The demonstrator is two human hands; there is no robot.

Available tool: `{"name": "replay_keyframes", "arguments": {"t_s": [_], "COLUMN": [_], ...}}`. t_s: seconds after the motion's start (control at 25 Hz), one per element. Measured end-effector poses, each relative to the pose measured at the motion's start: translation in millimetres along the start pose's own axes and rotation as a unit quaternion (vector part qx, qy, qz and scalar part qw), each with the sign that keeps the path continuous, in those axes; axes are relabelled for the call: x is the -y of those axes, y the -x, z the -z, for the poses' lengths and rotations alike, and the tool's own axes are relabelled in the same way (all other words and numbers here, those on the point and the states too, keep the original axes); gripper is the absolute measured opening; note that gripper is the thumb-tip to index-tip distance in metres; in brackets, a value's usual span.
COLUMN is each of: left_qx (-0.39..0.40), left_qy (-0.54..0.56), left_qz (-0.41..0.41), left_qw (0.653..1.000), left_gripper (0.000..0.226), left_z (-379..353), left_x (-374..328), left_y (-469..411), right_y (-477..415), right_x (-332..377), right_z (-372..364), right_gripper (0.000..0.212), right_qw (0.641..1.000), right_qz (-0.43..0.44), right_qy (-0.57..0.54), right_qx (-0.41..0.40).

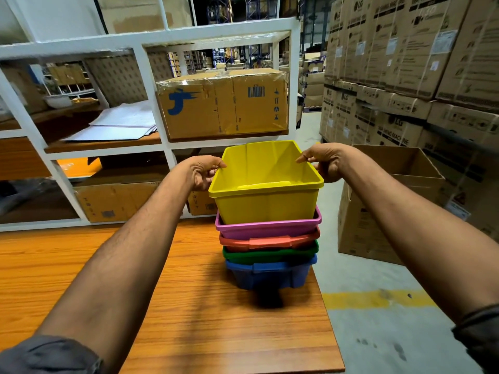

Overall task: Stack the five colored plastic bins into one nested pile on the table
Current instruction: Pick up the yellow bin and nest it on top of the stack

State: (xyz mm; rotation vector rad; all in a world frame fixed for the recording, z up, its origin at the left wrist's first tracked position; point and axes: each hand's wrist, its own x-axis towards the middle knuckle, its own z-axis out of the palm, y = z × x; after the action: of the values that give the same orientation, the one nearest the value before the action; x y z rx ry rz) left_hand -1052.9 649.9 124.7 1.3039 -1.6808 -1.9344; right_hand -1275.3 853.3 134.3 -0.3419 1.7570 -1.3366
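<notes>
Now seating the yellow bin (266, 184) into the purple-topped pile (268, 249) at the table (189, 306) edge, left hand (201, 172) and right hand (322, 161) pinching its side rims; next, likely press level, then release.

Brightness: even, moderate indoor light; far aisle at top centre dimmer.
Shadow: small dark patch cast on the table (205, 314) just below the blue bin (270, 276).
Glare: sheen on taped carton (224, 103), centre.
Distortion: wide-angle bending at all edges.
Blur: softness at left edge and lower corners.
</notes>
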Motion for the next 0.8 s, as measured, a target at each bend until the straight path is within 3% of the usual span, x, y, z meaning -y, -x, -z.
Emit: {"name": "replay_keyframes", "arguments": {"t_s": [0.36,0.68,0.8], "left_qx": [0.027,0.035,0.031], "left_qy": [-0.026,-0.024,-0.02], "left_qz": [0.013,0.032,0.04], "left_qw": [0.999,0.999,0.999], "left_gripper": [0.006,0.006,0.004], "left_z": [5.2,6.2,5.6], "left_x": [8.9,16.1,19.0], "left_y": [-7.0,-6.9,-9.5], "right_y": [6.9,-1.2,2.2], "right_x": [-4.9,-16.9,-22.1], "right_z": [2.1,-0.3,-2.1], "right_gripper": [0.009,0.023,0.018], "right_qw": [0.995,0.994,0.993], "right_qz": [-0.025,-0.023,-0.019], "right_qy": [0.095,0.105,0.112], "right_qx": [-0.001,-0.025,-0.031]}}
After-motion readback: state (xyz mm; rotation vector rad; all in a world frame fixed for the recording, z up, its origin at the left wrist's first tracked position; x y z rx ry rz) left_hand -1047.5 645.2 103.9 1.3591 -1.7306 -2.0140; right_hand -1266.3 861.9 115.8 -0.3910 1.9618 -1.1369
